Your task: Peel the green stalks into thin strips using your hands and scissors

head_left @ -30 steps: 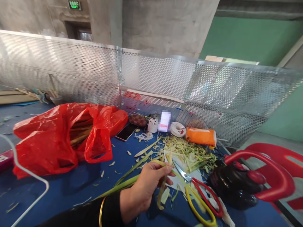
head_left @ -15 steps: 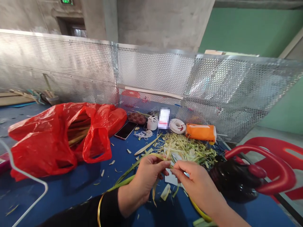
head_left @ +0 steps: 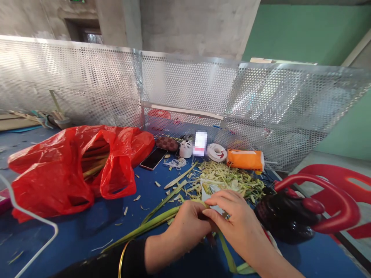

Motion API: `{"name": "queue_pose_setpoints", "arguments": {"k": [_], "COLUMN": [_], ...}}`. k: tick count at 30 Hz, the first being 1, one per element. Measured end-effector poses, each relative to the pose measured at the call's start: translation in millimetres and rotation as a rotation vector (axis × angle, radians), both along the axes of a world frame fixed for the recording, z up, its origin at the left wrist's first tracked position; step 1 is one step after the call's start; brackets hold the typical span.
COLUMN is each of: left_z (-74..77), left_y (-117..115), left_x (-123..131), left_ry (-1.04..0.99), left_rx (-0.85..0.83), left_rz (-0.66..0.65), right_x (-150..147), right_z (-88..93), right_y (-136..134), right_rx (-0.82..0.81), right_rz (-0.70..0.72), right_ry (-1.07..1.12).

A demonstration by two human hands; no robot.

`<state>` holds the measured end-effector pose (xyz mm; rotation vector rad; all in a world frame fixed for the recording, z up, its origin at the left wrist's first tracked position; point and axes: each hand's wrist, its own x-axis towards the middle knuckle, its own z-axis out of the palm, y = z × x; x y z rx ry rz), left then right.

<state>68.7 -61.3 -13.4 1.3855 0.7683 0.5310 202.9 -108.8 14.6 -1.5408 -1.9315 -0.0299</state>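
Observation:
My left hand is closed around a long green leaf strip that runs down and left across the blue table. My right hand meets it from the right, fingers pinched on the same strip near its end. A further piece of the strip hangs below my right hand. Behind both hands lies a heap of pale green leaf trimmings on a white sheet. The scissors are hidden under my hands.
A red plastic bag with stalks lies at left. A phone, a thread spool, a tape roll and an orange packet line the perforated metal screen. A black bag and a red chair are at right.
My right hand came into view and closed on the leaf strip beside my left hand. Both hands sank toward the table, covering the red and yellow scissors.

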Motion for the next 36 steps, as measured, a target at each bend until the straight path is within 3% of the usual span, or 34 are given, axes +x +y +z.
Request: {"name": "queue_pose_setpoints", "arguments": {"k": [3, 7, 11, 15, 19, 23, 26, 31, 36], "left_z": [-0.5, 6.5, 10.5, 5.0, 1.2, 10.9, 21.5, 23.5, 14.7], "left_y": [-2, -1, -2, -3, -1, 8, 15, 18, 16], "left_x": [0, -1, -2, -2, -1, -5, -9, -12, -9], "left_ry": [0.038, 0.036, 0.024, 0.049, 0.005, -0.168, -0.228, -0.272, -0.273], "left_rx": [0.014, -0.058, -0.097, -0.084, -0.176, -0.340, -0.422, -0.392, -0.356], "left_rz": [-0.013, -0.011, -0.035, -0.049, 0.016, 0.150, 0.253, 0.276, 0.272], "right_x": [-3, -5, -6, -6, 1, 17, 26, 24, 20], "right_z": [-5.6, -4.9, -6.6, -12.8, -12.1, 1.9, 13.2, 16.3, 15.8], "right_y": [2, 2, 1, 3, 7, 6, 5, 6, 3], "right_rx": [-0.138, -0.159, -0.081, -0.058, 0.016, 0.170, 0.037, -0.355, -0.405], "right_rz": [-0.034, -0.041, 0.005, 0.014, 0.019, -0.072, -0.133, -0.016, 0.053], "right_ry": [0.151, 0.257, 0.261, 0.228, 0.160, 0.130, 0.125, 0.235, 0.179]}}
